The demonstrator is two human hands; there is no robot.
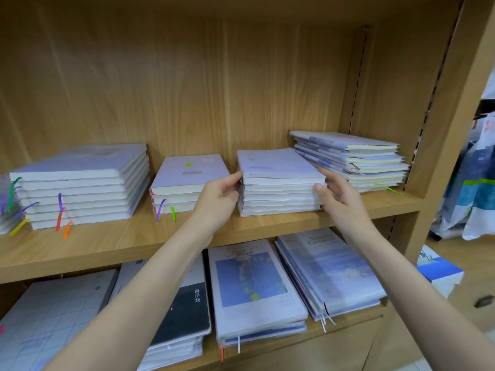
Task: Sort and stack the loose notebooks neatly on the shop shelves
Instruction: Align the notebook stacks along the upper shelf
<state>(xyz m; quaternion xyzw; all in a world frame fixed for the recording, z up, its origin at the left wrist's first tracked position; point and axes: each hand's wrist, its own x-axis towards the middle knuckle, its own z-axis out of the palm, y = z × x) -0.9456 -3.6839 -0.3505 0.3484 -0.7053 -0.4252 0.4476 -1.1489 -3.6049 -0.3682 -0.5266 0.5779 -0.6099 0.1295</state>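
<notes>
A stack of several pale lilac notebooks (278,183) stands on the upper wooden shelf (134,242). My left hand (221,198) touches the stack's left side near the top, fingers fairly straight. My right hand (336,194) presses against its right front corner, thumb on the page edges. To the right a taller, uneven stack (353,159) leans fanned out. Left of the hands is a short stack of three notebooks (184,183), and further left a big stack with coloured ribbons (80,186).
The lower shelf holds flat piles: a grid-cover notebook (53,317), a black-and-white one (184,311), a blue "Wheel" cover (251,285) and a sky-print pile (329,274). The cabinet's side panel (439,129) closes the right. A blue-white box (439,274) and bags (476,183) lie beyond.
</notes>
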